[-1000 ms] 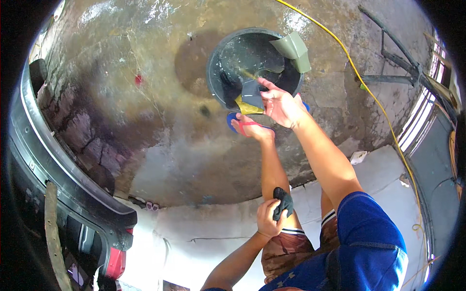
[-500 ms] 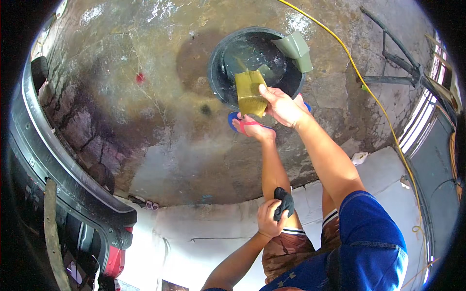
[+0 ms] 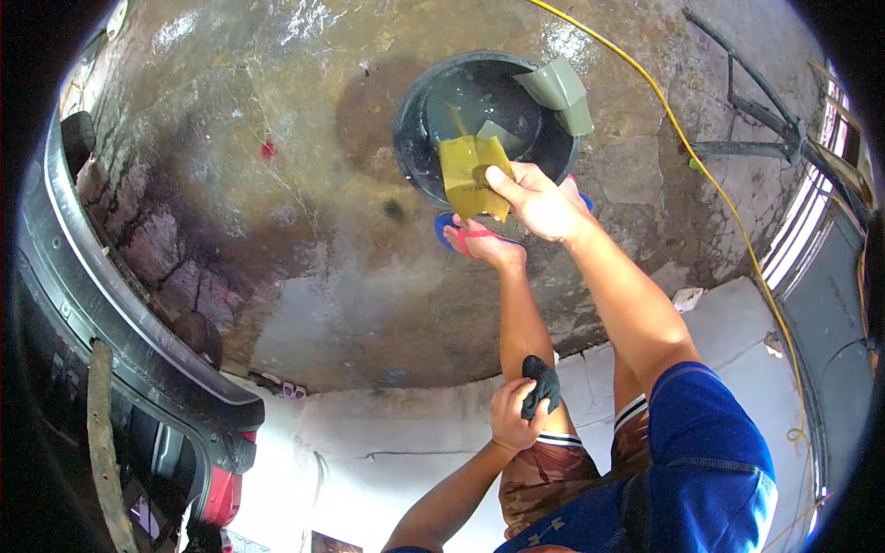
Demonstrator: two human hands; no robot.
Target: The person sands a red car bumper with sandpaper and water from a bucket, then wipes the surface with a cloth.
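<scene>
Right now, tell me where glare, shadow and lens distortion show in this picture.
Head view: white glare spots the wet-looking floor near the top; head view: a small dark patch, probably shadow, marks the yellow sheet; head view: the upper edge of the white surface bows, likely fisheye distortion, and the corners go black.

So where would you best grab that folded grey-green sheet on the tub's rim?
Probably pinch the outer flap of the folded grey-green sheet, coming from the person's right. The sheet overlaps the black tub's rim, and that flap juts outside it, leaving an exposed edge.
</scene>
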